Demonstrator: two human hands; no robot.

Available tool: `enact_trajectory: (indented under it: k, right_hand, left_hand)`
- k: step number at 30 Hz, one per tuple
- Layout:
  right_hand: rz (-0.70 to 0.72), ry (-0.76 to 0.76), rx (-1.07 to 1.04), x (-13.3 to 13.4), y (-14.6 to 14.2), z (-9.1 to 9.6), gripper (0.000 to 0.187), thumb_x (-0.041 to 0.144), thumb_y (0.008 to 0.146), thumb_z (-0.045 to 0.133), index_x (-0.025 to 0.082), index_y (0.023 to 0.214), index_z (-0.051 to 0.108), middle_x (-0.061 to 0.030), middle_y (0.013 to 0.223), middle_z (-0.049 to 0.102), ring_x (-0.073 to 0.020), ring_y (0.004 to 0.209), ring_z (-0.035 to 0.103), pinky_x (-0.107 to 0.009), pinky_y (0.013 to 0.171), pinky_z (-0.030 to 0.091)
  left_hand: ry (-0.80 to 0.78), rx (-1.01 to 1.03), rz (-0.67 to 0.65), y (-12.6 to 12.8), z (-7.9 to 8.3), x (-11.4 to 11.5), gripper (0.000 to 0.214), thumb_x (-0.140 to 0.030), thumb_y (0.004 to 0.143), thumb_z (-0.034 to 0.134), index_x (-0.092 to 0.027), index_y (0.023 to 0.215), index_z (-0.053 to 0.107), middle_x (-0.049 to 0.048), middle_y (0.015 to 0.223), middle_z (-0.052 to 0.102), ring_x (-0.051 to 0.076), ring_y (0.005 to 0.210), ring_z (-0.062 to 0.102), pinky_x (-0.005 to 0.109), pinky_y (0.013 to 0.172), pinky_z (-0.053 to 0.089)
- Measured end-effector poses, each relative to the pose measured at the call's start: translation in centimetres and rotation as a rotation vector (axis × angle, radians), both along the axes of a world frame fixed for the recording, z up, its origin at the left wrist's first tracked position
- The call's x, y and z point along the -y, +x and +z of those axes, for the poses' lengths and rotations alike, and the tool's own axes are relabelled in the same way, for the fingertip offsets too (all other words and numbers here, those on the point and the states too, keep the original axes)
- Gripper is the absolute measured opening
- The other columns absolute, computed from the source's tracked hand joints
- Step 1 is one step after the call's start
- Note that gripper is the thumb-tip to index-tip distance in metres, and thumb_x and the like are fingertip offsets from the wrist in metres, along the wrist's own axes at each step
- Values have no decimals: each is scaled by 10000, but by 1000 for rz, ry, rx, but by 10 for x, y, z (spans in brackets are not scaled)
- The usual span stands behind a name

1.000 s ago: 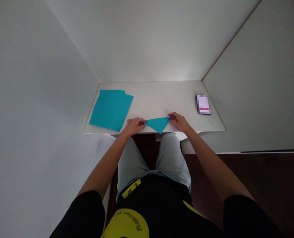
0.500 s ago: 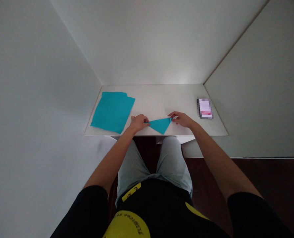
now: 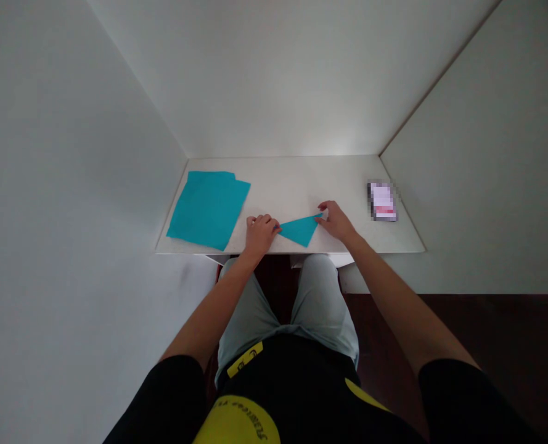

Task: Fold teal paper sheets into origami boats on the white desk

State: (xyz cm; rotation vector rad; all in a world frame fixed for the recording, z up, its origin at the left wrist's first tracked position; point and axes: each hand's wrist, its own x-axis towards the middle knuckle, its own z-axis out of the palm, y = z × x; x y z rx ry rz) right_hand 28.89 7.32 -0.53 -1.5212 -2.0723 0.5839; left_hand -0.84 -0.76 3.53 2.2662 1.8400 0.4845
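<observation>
A teal paper folded into a triangle (image 3: 299, 229) lies near the front edge of the white desk (image 3: 301, 179), its point toward me. My left hand (image 3: 261, 230) is curled, its fingertips pinching the triangle's left corner. My right hand (image 3: 335, 221) has its fingers pressed on the right corner, holding it against the desk.
A small stack of flat teal sheets (image 3: 208, 207) lies at the desk's left. A phone-like object (image 3: 382, 201) lies at the right. White walls close in the desk on the left, back and right. My knees sit under the front edge.
The triangle has turned slightly, its right corner now further from me. My left hand slid a little toward me, my right hand a little away.
</observation>
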Motion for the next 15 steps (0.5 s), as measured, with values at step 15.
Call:
enact_trajectory:
  k: [15]
  right_hand:
    - [275,240,191,97,20,-4,493,560,1045,639,241,1419,680,-123,1475,717,-348,1446,587,-522,1153,422]
  left_hand:
    - [135,117,-216,-25,-39,71,319,-275,1003,732,-292,1320,768,87,1368,779,298,1263,694,505,1157,402]
